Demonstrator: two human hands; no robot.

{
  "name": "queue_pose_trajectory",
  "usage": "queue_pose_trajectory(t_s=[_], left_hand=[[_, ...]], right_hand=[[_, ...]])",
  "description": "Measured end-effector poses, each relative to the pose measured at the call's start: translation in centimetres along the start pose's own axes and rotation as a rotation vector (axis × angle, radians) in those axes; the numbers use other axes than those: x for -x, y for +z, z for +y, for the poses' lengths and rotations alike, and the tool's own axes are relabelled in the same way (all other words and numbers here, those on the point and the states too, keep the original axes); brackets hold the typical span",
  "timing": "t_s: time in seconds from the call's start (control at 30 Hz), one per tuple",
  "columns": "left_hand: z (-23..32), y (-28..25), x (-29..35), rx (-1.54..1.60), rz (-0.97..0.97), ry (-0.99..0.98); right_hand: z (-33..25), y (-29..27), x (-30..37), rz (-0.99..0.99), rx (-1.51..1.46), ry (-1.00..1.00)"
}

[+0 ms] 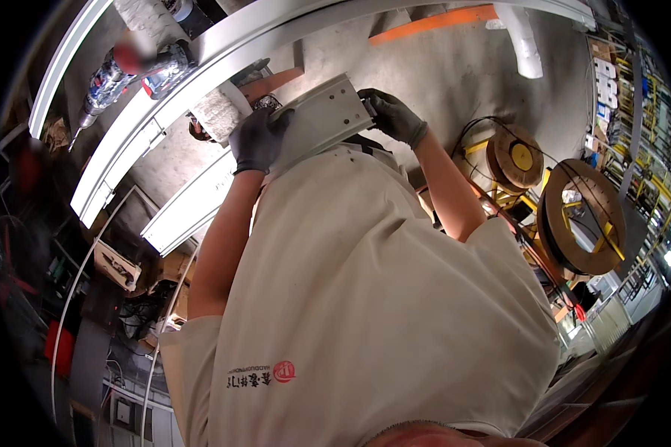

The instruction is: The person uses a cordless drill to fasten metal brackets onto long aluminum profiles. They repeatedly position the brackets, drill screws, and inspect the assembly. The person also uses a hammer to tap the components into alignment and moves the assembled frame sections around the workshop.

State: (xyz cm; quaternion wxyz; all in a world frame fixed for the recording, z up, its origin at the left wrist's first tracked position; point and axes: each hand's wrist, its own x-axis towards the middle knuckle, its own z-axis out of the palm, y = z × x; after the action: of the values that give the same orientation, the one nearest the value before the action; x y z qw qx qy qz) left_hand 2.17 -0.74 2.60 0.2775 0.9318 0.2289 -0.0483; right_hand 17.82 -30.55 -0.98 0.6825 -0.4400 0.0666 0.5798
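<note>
A pale metal profile (317,119) with several small holes near its right end is held across the front of my body, slanting up to the right. My left hand (257,141), in a dark glove, grips its left part, with the thumb on the upper face. At the right end of the profile is my right hand (397,118), in a grey glove, its fingers bent and closed against the end edge. Whether a small part sits in those fingers is hidden. Part of the profile disappears behind my left hand and shirt.
Long white metal beams (127,153) run along the left and across the top. A cordless drill (108,89) lies at the upper left. Large cable reels (583,216) stand on yellow frames at the right, with loose black cable. An orange bar (432,24) lies at the far side.
</note>
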Motion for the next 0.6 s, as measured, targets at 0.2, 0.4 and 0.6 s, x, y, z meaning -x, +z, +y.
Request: queue_pose_trajectory(t_s=[0.2,0.4,0.6], left_hand=[[0.2,0.4,0.1,0.051,0.054,0.049],[-0.5,1.4,0.0,0.107,0.086,0.083],[-0.5,1.3,0.0,0.203,0.109,0.121]], right_hand=[[2.3,-2.2,-1.1,0.003,-0.057,-0.173],[4.1,-1.8,-1.7,0.019,-0.103,-0.190],[3.7,-0.7,-1.1,0.019,-0.125,-0.105]])
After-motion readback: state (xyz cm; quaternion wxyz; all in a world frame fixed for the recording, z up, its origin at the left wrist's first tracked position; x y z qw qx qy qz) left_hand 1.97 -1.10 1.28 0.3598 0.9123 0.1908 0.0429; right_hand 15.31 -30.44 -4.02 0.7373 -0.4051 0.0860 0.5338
